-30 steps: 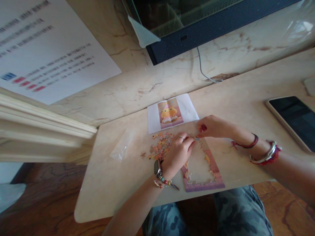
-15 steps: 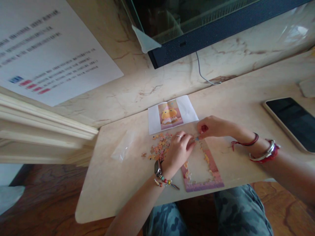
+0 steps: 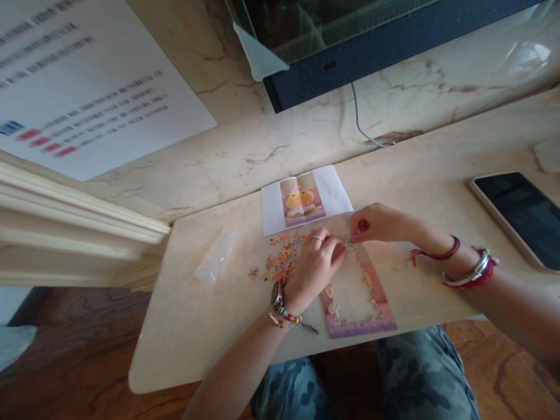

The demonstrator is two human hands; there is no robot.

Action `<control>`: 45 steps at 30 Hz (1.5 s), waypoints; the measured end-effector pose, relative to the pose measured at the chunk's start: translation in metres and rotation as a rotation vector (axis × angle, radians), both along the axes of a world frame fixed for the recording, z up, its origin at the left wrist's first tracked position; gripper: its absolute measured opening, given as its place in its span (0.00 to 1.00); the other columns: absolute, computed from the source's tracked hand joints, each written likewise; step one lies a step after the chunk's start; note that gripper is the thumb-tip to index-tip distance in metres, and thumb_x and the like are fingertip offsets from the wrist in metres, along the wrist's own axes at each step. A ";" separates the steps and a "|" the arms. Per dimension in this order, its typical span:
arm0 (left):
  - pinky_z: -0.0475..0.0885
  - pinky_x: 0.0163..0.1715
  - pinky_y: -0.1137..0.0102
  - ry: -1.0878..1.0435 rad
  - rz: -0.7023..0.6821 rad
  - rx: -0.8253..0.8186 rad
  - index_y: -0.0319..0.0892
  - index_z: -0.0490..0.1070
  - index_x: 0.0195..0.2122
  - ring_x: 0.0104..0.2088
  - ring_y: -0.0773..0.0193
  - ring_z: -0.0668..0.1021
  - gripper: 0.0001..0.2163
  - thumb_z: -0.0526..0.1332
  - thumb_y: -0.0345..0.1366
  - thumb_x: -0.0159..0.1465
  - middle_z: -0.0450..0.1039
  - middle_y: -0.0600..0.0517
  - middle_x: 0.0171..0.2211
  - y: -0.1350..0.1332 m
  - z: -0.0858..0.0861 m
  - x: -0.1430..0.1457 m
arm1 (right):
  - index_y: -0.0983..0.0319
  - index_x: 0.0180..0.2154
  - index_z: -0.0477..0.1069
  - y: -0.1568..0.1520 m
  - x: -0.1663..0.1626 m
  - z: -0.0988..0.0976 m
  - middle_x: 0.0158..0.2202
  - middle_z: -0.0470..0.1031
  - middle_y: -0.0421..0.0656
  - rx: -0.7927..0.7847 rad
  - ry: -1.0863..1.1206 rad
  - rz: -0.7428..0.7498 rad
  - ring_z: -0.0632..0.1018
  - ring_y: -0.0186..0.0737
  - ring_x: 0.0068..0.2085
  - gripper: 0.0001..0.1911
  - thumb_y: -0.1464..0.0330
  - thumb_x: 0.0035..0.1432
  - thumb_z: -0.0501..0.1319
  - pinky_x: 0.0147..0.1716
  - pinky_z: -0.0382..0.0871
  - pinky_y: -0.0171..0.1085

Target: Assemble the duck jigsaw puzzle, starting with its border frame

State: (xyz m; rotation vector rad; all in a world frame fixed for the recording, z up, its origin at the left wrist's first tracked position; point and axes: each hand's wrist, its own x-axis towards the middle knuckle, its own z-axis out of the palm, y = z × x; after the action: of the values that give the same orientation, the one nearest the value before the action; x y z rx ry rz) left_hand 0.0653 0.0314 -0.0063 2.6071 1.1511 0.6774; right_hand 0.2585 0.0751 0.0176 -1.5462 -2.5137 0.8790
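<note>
A partly joined jigsaw puzzle [image 3: 385,304] lies on the table as a pink and purple border around a bare middle. My left hand [image 3: 318,259], with a ring and a watch, is closed over its upper left part; the curled fingers hide whatever is beneath them. At the upper right corner, my right hand [image 3: 380,224] pinches at a small bluish puzzle piece [image 3: 350,245], mostly covered by the fingertips. Loose puzzle pieces [image 3: 280,259] lie heaped left of my left hand. Behind them rests a creased sheet with a printed picture [image 3: 303,201] of a yellow character.
A clear plastic bag [image 3: 214,261] lies left of the heap. On the right is a phone [image 3: 520,216]. A dark-framed screen or glass case [image 3: 350,67] overhangs the table's back, with a cable [image 3: 359,119] below. A printed notice [image 3: 131,93] hangs at left.
The view has shifted slightly. Both hands stay at the puzzle's upper edge, with only small finger movements; the loose pieces look unchanged.
</note>
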 end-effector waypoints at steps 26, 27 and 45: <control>0.71 0.39 0.65 0.034 -0.096 -0.016 0.40 0.67 0.35 0.38 0.63 0.71 0.03 0.58 0.31 0.59 0.65 0.50 0.34 0.001 0.001 -0.004 | 0.62 0.25 0.72 -0.001 -0.001 0.001 0.23 0.71 0.38 -0.003 -0.011 -0.019 0.69 0.31 0.25 0.08 0.63 0.46 0.60 0.23 0.57 0.30; 0.71 0.39 0.65 0.028 -0.108 -0.017 0.40 0.67 0.35 0.38 0.63 0.71 0.03 0.58 0.31 0.59 0.65 0.50 0.35 0.001 0.001 -0.004 | 0.62 0.25 0.72 -0.001 -0.001 0.001 0.23 0.71 0.38 -0.002 -0.009 -0.019 0.69 0.31 0.24 0.08 0.63 0.46 0.60 0.23 0.57 0.30; 0.71 0.37 0.67 0.020 -0.056 -0.047 0.39 0.67 0.34 0.36 0.64 0.72 0.05 0.60 0.30 0.57 0.65 0.50 0.35 0.002 0.004 -0.013 | 0.62 0.26 0.72 0.000 0.002 0.003 0.22 0.71 0.38 -0.020 0.021 -0.017 0.68 0.31 0.24 0.10 0.63 0.49 0.58 0.24 0.57 0.31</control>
State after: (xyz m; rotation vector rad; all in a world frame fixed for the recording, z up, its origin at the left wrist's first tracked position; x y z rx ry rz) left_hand 0.0524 0.0336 -0.0026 2.6024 1.0817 0.6071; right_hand 0.2608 0.0750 0.0205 -1.5534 -2.4810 0.9154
